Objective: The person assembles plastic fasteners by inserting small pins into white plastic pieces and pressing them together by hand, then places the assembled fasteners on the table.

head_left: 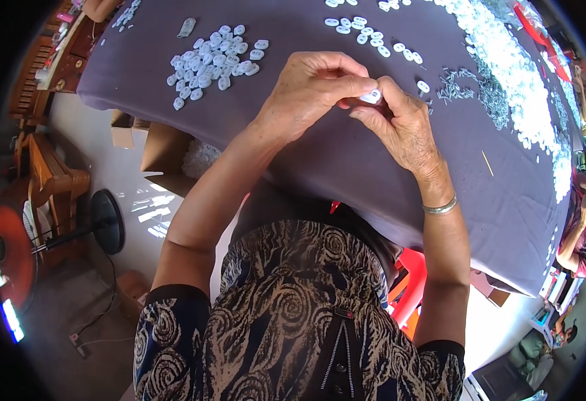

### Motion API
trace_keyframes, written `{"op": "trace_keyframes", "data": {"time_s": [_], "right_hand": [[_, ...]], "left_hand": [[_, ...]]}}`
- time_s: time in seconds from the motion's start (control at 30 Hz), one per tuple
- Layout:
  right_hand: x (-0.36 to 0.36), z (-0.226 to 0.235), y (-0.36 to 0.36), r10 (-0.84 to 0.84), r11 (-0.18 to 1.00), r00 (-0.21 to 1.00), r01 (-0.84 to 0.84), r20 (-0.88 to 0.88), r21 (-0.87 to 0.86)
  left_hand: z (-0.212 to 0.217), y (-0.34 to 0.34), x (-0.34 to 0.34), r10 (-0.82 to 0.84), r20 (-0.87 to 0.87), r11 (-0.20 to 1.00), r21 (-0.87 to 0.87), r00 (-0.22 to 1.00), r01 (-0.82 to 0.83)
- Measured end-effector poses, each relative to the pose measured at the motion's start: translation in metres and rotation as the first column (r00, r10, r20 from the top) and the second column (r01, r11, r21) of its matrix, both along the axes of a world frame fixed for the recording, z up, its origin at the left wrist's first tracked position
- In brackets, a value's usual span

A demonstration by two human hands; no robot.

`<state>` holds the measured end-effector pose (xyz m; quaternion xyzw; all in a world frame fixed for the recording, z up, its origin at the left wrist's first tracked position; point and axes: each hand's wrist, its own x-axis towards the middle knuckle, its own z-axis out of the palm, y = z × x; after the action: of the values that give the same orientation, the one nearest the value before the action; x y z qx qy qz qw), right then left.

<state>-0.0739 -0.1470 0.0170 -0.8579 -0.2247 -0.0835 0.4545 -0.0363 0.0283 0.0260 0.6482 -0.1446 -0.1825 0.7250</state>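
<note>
Above the near part of the cloth-covered table, my two hands meet at one small white oval plastic piece (371, 97), which has dark openings in its face. My left hand (306, 90) pinches it between thumb and fingers. On its other side, my right hand (403, 123) has its fingers bent around the piece's edge, with the thumb just below. Whether a smaller part sits between those fingertips is hidden. Left of my hands lies a heap of similar white pieces (209, 61). Just past my right hand rests a single white oval piece (423, 87).
Several white ovals (373, 33) lie beyond my hands. Small dark metal screws (458, 85) are scattered at the right, beside a long pile of whitish parts (507, 60). A thin yellowish stick (487, 163) lies nearer. Below left stand an open cardboard box (162, 152) and a fan (12, 254).
</note>
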Motion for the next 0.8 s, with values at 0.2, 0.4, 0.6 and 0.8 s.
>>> {"op": "trace_keyframes", "data": {"time_s": [0.2, 0.4, 0.6, 0.8], "right_hand": [[0.001, -0.006, -0.007, -0.084, 0.996, 0.997, 0.084, 0.003, -0.015], [0.000, -0.005, -0.007, -0.096, 0.994, 0.993, 0.099, 0.066, -0.044], [-0.001, -0.003, -0.006, -0.182, 0.982, 0.982, 0.178, 0.046, 0.066], [0.003, -0.005, -0.004, -0.148, 0.989, 0.964, 0.147, 0.223, 0.020]], "left_hand": [[0.008, -0.003, -0.007, 0.086, 0.106, 0.996, -0.005, 0.991, -0.086], [0.008, -0.003, -0.009, 0.150, 0.224, 0.986, 0.041, 0.963, -0.163], [0.009, -0.007, -0.014, 0.200, 0.312, 0.977, 0.012, 0.929, -0.214], [0.008, -0.012, -0.017, 0.213, 0.322, 0.976, -0.023, 0.922, -0.217]]}}
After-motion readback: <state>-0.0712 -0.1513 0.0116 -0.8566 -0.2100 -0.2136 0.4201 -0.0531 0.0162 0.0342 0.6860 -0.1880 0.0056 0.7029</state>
